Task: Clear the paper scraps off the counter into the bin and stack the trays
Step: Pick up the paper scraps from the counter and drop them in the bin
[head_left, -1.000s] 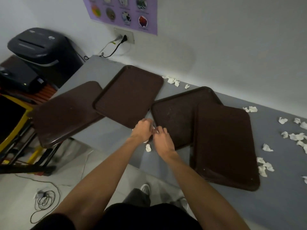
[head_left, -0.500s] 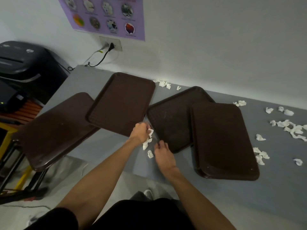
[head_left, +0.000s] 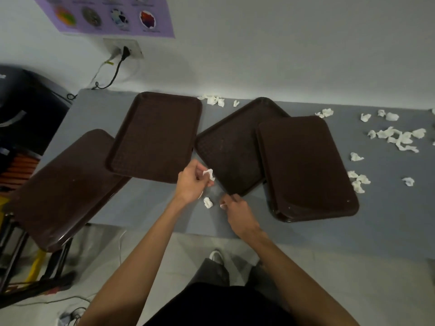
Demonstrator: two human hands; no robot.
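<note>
Centrally, the left hand [head_left: 191,183] is keeping its grip closed, its fingers curling round a crumpled white scrap [head_left: 209,174] that is showing past the knuckles, just off the near corner of the third tray [head_left: 231,149]. The right hand [head_left: 236,209] is lying lower and to the right. Its grip is narrowing to a pinch on what appears to be a small scrap [head_left: 222,205], most of which the hand is hiding.

One loose scrap [head_left: 207,202] is lying on the grey counter [head_left: 146,205] between the two hands, just left of the right hand and just below the left. It is lumpy, showing no clear long axis. The right hand is judged the nearer, a short sideways reach being enough.

More scraps are lying by the back wall [head_left: 213,100] and, well apart, in a scattered cluster [head_left: 397,137] at the right. The trays are not yet forming one stack:
- The overhanging tray [head_left: 63,184] is projecting past the counter's left end.
- The second tray [head_left: 155,137] is overlapping it.
- The right tray [head_left: 306,165] is overlapping the third.

Whether the dark container [head_left: 28,109] at far left is the bin cannot be told.
</note>
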